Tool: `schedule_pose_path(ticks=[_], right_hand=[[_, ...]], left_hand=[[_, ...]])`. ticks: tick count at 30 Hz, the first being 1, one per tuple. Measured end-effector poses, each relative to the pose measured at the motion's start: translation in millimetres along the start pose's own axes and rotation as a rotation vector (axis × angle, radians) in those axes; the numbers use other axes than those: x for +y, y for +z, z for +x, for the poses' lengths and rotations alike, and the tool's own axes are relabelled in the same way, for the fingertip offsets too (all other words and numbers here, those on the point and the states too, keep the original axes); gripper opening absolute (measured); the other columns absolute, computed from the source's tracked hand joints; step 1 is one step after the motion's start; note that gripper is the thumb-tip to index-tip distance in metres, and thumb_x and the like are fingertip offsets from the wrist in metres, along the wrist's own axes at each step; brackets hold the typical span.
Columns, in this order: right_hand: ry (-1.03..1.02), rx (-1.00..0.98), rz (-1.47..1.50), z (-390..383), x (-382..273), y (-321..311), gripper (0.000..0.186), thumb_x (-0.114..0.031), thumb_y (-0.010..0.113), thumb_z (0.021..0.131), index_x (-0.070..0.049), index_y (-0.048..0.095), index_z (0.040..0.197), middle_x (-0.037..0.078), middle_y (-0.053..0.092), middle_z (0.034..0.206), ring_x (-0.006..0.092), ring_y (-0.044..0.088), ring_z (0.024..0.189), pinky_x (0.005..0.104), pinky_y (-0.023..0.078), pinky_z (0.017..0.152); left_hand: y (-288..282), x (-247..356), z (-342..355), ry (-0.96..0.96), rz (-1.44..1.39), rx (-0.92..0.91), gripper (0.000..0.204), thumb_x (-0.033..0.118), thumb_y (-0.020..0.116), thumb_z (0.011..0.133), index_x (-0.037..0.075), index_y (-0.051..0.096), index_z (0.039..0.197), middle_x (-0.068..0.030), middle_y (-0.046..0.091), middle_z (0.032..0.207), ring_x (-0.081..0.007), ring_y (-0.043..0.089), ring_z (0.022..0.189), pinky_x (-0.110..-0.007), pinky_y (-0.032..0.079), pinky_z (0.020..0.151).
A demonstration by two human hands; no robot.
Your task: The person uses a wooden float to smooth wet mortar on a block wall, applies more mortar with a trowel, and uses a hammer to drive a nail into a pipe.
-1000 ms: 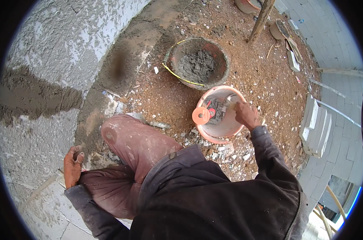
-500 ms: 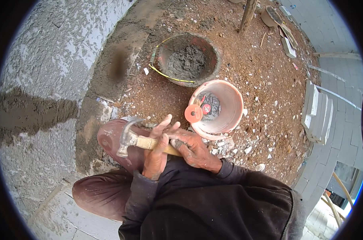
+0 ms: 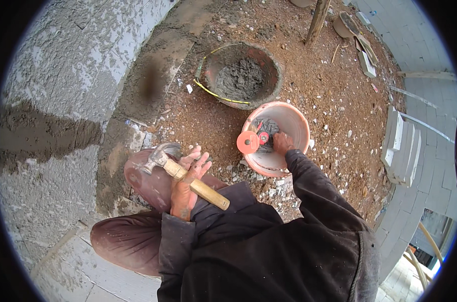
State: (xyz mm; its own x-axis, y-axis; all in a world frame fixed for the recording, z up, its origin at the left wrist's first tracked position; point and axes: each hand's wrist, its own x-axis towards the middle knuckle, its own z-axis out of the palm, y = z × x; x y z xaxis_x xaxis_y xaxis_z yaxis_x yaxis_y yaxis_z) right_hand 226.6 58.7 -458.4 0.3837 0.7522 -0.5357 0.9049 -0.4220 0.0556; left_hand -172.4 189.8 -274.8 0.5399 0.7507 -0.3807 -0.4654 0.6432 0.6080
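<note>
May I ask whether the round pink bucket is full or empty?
Neither: the bucket holds dark slender pieces at its bottom, with space above.

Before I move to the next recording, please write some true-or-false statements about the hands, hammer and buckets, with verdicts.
1. The left hand holds a claw hammer. True.
2. The right hand reaches inside the pink bucket. True.
3. Both hands are on the claw hammer. False: only the left hand is.
4. Grey mortar sits in the dark bucket. True.
5. The dark bucket is upside down. False: it stands mouth up.
</note>
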Motion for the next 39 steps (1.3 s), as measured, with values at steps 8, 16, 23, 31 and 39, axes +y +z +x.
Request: schedule_pose_path(ticks=[8, 16, 23, 31, 39], right_hand=[[-0.093, 0.061, 1.018, -13.3, 81.3, -13.0, 0.009, -0.007, 0.064, 0.091, -0.008, 0.073, 0.094, 0.003, 0.067, 0.073, 0.0170, 0.064, 0.060, 0.0323, 0.052, 0.055], [0.170, -0.131, 1.539, -13.8, 19.6, -72.9, 0.007, -0.008, 0.066, 0.093, -0.013, 0.070, 0.097, -0.005, 0.064, 0.079, 0.0061, 0.056, 0.063, 0.0224, 0.041, 0.051], [0.039, 0.035, 1.442, -3.6, 19.3, -71.6, 0.012, -0.003, 0.063, 0.089, -0.010, 0.069, 0.097, -0.003, 0.065, 0.085, 0.0116, 0.056, 0.065, 0.0307, 0.048, 0.057], [0.086, 0.234, 0.273, 0.7, -1.8, -59.4, 0.026, -0.018, 0.054, 0.095, -0.011, 0.071, 0.112, 0.021, 0.073, 0.106, 0.0402, 0.070, 0.093, 0.0512, 0.056, 0.080], [-0.031, 0.277, -0.002, -5.1, -5.7, -54.9, 0.045, -0.019, 0.053, 0.095, -0.025, 0.060, 0.139, 0.020, 0.072, 0.111, 0.0394, 0.071, 0.097, 0.0556, 0.055, 0.087]], left_hand=[[0.0, 4.9, 5.9, -0.076, -0.167, -0.028, 0.029, 0.012, 0.069, 0.097, 0.003, 0.063, 0.124, -0.0231, 0.038, 0.160, -0.0419, 0.040, 0.147, -0.059, 0.038, 0.121], [-5.5, 5.7, 4.9, -0.087, -0.205, -0.049, 0.022, 0.013, 0.067, 0.098, 0.001, 0.064, 0.117, -0.0235, 0.035, 0.162, -0.0413, 0.038, 0.149, -0.059, 0.037, 0.122], [-9.4, 8.5, 1.5, -0.083, -0.210, -0.038, 0.021, 0.013, 0.067, 0.098, 0.001, 0.064, 0.115, -0.0238, 0.034, 0.162, -0.0415, 0.038, 0.148, -0.060, 0.036, 0.122], [-12.0, 8.5, 1.2, -0.073, -0.174, -0.038, 0.019, 0.013, 0.067, 0.098, 0.002, 0.064, 0.113, -0.0241, 0.035, 0.162, -0.0418, 0.039, 0.148, -0.060, 0.036, 0.122], [-7.7, 10.8, -0.9, -0.088, -0.141, -0.009, 0.019, 0.013, 0.068, 0.097, 0.003, 0.064, 0.112, -0.0245, 0.034, 0.162, -0.0425, 0.038, 0.149, -0.060, 0.034, 0.122]])
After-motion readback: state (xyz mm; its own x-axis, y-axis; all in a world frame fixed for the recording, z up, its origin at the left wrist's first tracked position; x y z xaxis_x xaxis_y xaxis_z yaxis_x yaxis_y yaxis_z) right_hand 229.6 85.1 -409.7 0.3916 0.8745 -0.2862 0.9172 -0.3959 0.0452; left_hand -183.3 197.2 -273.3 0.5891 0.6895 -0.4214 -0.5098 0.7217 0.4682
